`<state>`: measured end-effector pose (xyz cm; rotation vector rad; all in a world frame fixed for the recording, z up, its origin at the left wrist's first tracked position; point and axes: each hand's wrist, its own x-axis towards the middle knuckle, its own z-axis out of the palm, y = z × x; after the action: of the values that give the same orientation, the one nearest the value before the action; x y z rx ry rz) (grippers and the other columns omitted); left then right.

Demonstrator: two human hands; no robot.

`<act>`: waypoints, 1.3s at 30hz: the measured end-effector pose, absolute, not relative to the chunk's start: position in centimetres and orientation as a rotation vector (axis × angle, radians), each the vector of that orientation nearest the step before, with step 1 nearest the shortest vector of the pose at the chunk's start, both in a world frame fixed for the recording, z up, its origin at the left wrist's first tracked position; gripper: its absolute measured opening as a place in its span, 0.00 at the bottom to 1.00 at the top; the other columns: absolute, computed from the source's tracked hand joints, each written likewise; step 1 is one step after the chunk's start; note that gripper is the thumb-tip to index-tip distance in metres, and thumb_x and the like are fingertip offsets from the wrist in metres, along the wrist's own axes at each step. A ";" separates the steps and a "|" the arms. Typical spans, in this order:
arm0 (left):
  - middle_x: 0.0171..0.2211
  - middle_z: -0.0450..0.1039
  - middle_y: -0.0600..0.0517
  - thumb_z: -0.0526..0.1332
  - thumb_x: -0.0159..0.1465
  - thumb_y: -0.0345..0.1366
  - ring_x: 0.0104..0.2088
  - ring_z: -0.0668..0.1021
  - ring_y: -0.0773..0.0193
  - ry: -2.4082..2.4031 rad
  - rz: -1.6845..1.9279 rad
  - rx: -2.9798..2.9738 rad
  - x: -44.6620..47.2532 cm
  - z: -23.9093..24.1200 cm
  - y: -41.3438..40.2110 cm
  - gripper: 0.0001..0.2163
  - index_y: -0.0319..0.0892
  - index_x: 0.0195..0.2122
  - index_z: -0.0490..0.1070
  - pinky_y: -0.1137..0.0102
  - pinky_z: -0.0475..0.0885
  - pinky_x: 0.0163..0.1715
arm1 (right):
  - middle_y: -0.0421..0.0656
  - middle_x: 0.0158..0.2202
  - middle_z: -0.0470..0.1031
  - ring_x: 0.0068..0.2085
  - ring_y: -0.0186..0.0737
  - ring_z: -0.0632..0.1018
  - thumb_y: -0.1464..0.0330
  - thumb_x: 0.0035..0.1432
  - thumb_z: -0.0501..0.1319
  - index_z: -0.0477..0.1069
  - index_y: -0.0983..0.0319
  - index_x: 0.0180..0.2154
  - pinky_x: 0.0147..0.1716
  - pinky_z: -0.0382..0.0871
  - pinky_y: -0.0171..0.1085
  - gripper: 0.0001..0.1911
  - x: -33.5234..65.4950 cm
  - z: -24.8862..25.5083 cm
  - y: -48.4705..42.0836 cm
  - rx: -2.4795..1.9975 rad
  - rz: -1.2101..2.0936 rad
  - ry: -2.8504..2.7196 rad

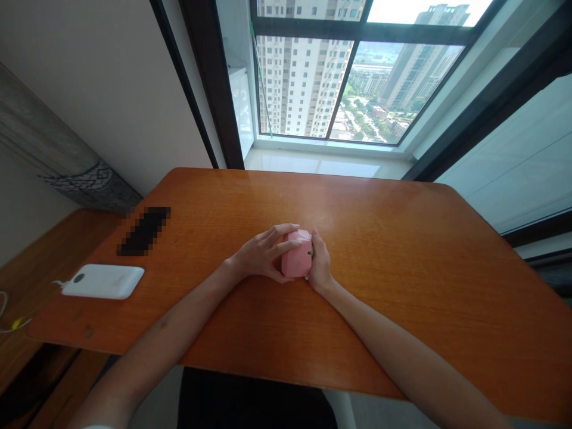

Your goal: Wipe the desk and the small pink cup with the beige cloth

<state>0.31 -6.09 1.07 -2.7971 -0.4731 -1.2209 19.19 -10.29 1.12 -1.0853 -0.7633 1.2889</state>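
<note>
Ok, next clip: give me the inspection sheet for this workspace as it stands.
Surface: orange wooden table, glossy, with a lower wooden ledge at its left.
Things in hand: small pink box, resting on the table.
Clutter: white power bank and a blurred-out dark item at the left edge.
Hands: left hand and right hand both clasp the pink box from its sides.
Cables: a thin white cable at the far left.
Surroundings: large window facing high-rise towers; pale wall at left.

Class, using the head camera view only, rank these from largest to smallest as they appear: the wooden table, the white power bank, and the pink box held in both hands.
1. Wooden table, by far the largest.
2. White power bank.
3. Pink box, smallest, though the left hand and right hand hide part of it.
</note>
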 end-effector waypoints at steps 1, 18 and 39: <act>0.69 0.67 0.32 0.73 0.63 0.62 0.66 0.78 0.40 -0.481 -1.225 -2.800 0.4 1.0 -6.1 0.45 0.48 0.74 0.58 0.49 0.83 0.60 | 0.37 0.25 0.72 0.26 0.36 0.69 0.36 0.61 0.64 0.72 0.58 0.29 0.27 0.64 0.38 0.32 19.2 1.2 -10.3 -1.073 1.306 -0.767; 0.67 0.68 0.35 0.78 0.57 0.59 0.64 0.78 0.41 -0.561 -1.350 -2.895 0.6 1.2 -6.4 0.48 0.51 0.73 0.59 0.47 0.83 0.59 | 0.39 0.23 0.72 0.25 0.36 0.68 0.35 0.61 0.65 0.77 0.59 0.29 0.23 0.61 0.37 0.33 19.1 1.6 -10.4 -1.015 1.370 -0.772; 0.65 0.70 0.40 0.81 0.52 0.52 0.63 0.79 0.41 -0.675 -1.476 -3.037 1.0 2.0 -6.8 0.47 0.53 0.70 0.62 0.45 0.80 0.61 | 0.43 0.29 0.79 0.29 0.42 0.74 0.31 0.58 0.62 0.78 0.60 0.34 0.31 0.68 0.40 0.37 18.8 2.7 -10.7 -0.943 1.478 -0.777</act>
<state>0.97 -6.80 2.03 -3.0365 -0.6745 -1.4764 18.76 -10.67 2.68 -0.9428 -0.7767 1.4776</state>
